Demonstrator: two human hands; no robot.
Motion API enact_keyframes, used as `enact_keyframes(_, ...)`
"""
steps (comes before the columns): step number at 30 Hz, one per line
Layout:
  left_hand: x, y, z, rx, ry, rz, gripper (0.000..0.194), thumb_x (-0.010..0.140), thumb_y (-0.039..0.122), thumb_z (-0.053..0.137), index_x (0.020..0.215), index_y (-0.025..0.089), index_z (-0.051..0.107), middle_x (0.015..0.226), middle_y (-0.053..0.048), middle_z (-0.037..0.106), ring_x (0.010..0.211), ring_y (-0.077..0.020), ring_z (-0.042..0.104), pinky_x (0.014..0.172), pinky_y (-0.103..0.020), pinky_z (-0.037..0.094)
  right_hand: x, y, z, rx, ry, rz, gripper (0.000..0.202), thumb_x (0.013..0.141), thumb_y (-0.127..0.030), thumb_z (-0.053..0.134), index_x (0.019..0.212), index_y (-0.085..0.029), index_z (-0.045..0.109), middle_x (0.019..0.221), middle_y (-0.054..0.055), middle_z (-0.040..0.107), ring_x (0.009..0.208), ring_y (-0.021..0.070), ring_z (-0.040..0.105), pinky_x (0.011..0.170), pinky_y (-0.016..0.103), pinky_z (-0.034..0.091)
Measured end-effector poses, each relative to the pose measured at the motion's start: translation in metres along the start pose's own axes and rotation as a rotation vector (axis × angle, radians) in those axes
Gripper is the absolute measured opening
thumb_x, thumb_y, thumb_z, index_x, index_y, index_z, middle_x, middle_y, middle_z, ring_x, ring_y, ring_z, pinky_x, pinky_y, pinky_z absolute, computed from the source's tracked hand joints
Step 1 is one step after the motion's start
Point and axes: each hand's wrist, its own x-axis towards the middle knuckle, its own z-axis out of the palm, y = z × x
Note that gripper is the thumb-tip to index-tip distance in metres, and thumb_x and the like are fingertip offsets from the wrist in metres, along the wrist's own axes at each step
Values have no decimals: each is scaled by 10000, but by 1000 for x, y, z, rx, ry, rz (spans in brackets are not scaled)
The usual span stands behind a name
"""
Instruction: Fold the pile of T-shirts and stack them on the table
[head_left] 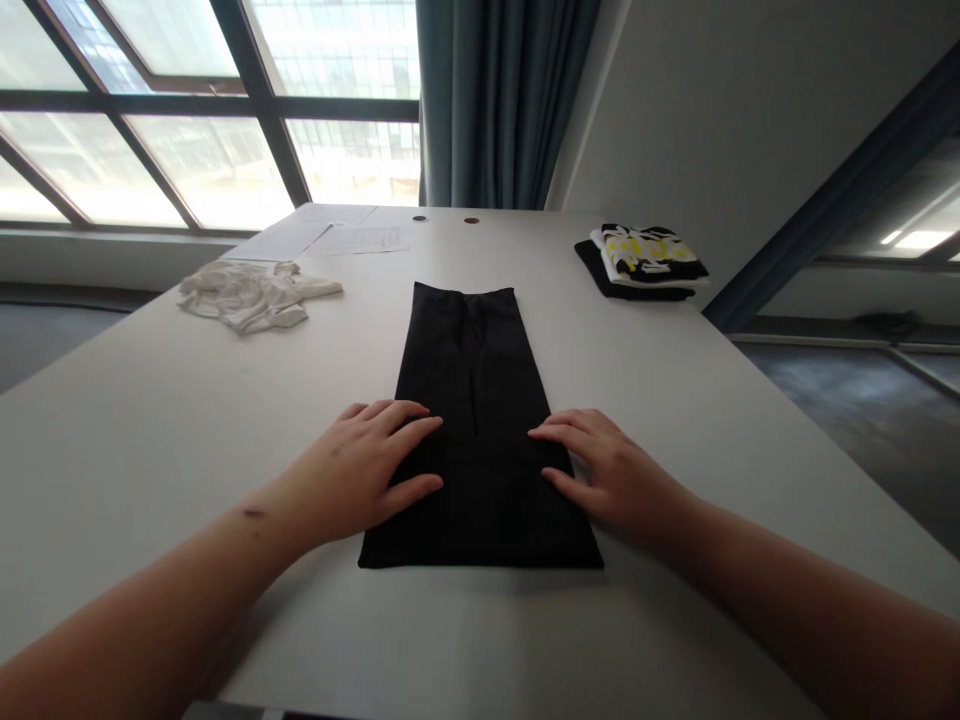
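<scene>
A black folded garment (480,510) lies flat on the white table in front of me, a long strip with its narrower end away from me. Some creases run down its far half. My left hand (375,465) rests on its left edge with the fingers apart. Across from it, my right hand (596,460) touches the right edge, thumb and fingers spread. Neither hand grips the cloth.
A crumpled white garment (255,295) lies at the left on the table (300,380), with paper sheets (360,240) behind it. At the back right sits a stack of folded clothes (645,260). A blue curtain (499,110) hangs beyond the far edge.
</scene>
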Motion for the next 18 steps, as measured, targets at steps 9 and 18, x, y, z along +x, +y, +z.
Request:
enact_keyframes(9, 4, 20, 19, 9, -7, 39, 782, 930, 642, 683, 1565, 221, 504, 1424, -155, 645, 1269, -368, 629, 1189, -596, 370, 1, -24, 10, -4, -86, -129, 418, 985, -240, 624, 1400, -215, 671, 1318, 146, 722, 1216, 300, 686, 1137, 563, 520)
enact_keyframes(18, 3, 26, 24, -60, -2, 73, 743, 935, 542, 723, 1563, 219, 492, 1420, -137, 641, 1287, -345, 616, 1188, -566, 396, 1, -19, 9, -43, -21, -56, 364, 985, -220, 615, 1339, -212, 699, 1265, 150, 713, 1156, 300, 683, 1029, 515, 579)
